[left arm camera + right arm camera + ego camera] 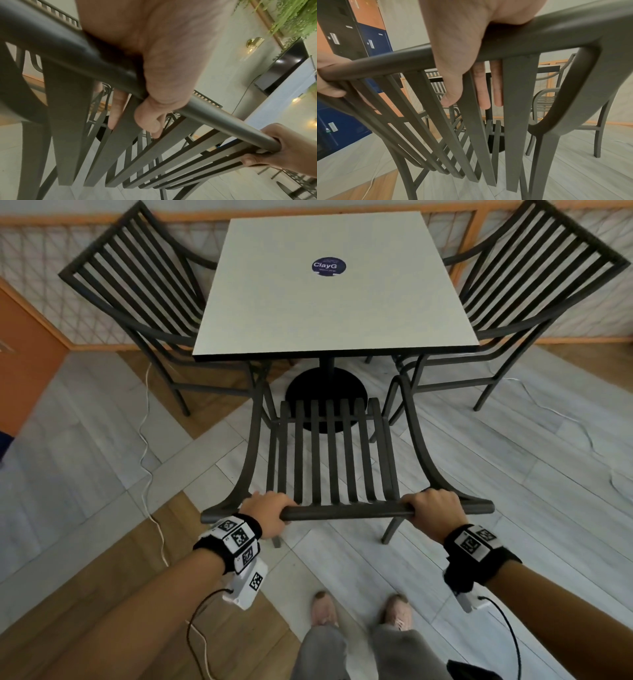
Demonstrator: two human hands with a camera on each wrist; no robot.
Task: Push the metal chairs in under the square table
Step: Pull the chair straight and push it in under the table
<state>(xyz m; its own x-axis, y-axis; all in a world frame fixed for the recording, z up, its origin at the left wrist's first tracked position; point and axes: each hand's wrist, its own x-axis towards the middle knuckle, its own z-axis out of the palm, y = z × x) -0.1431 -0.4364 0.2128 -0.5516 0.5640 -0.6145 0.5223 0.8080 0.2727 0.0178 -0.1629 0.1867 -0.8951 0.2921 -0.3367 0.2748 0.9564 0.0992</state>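
- Both hands grip the top rail (pixel 346 511) of the near chair (pixel 329 450): the left hand (pixel 270 513) is wrapped round the rail toward its left end, the right hand (pixel 433 510) toward its right end.
- From the left wrist view, the left thumb (pixel 150 119) curls under the rail while the fingers hook over the far side; from the right wrist view, the right hand's fingers (pixel 482 86) hang down over the rail between the back slats.
- This chair stands in front of the square table (pixel 335 289), its seat front near the table's front edge and round black base (pixel 325 398); most of the seat lies outside the surface's edge, so it is not yet pushed in.
- Two more metal chairs stand at the sides: the left chair (pixel 137 292) and the right chair (pixel 541 282), each with its seat partly under the surface.
- Step in hand, as I judge it: pushing the near chair in, with the grip already set.
- The next move calls for a straight, even forward push from both hands, keeping the chair square to the table so its armrests and front legs clear the side chairs' legs and the base.
- A white cable (pixel 150 460) runs along the floor to the left, clear of the chair's path.
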